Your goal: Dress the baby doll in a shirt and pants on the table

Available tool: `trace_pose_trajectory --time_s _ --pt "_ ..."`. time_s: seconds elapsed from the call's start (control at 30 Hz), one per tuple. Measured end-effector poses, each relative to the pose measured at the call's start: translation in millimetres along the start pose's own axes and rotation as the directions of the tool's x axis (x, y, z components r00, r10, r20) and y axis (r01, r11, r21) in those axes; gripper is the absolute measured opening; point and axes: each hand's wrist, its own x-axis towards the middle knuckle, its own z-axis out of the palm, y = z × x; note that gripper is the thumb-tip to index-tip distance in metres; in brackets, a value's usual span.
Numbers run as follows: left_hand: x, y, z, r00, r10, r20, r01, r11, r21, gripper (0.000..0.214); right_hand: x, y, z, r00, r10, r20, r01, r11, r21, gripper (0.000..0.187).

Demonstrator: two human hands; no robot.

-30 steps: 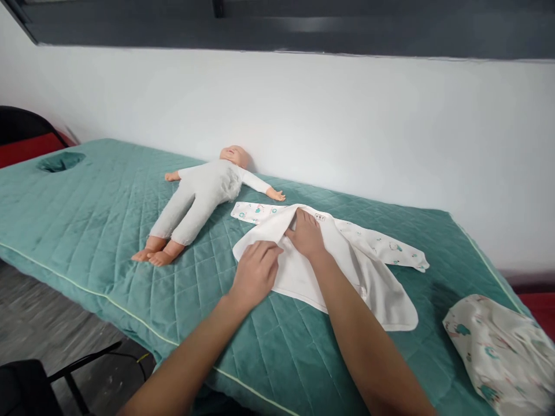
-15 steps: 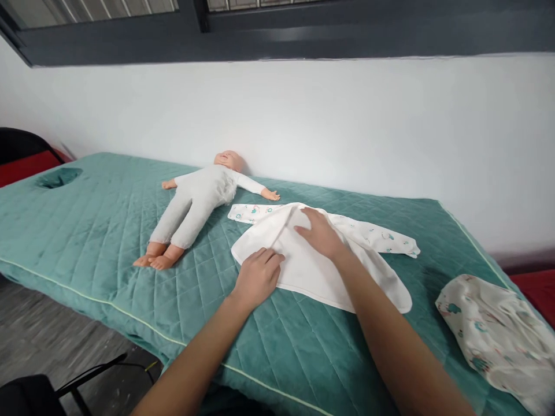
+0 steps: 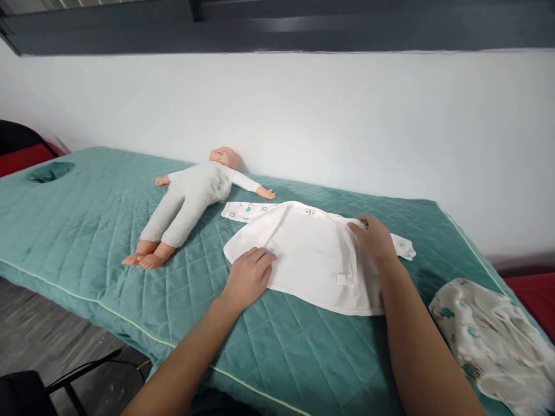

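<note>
A white baby shirt [image 3: 307,254] lies spread open on the bed, its plain inside facing up, with a neck label and a lower tag showing. Its sleeves, printed with small coloured figures, stretch out to both sides. My left hand [image 3: 250,273] has its fingers curled on the shirt's left front panel near the lower edge. At the right shoulder, my right hand [image 3: 375,241] pinches the edge of the right front panel, folded outward and partly hidden by my forearm. A baby doll [image 3: 195,190] with a white cloth body lies on its back to the left.
The bed is covered by a green quilted cover [image 3: 108,231] with a hole at its far left. A crumpled printed white cloth garment [image 3: 489,341] lies at the right. A white wall [image 3: 303,121] runs behind; a dark chair part [image 3: 26,393] stands at lower left.
My right hand has moved right and turned the right front panel outward, baring the shirt's inside and labels. My left hand stays on the left panel. The view has shifted slightly.
</note>
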Motion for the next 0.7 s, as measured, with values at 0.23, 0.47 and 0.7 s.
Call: trace_pose_trajectory --time_s 0.23,0.47,0.7 --pt "1.1 -1.3 -9.0 0.998 -0.054 -0.044 0.047 0.988 -0.149 0.027 -16.0 -9.1 3.9 0.965 -0.23 -0.123 0.214 0.968 -0.13 0.052" --pt "-2.7 -94.7 -88.4 0.89 -0.28 -0.359 0.256 0.96 -0.113 0.022 -39.7 -94.7 21.9 0.92 -0.384 -0.078 0.392 0.91 0.138 0.047" --pt "12.2 -231.6 -134.7 0.688 -0.712 -0.14 0.708 0.701 -0.088 0.055 22.6 -243.7 108.8 0.871 -0.46 0.171 0.385 0.857 0.342 0.077"
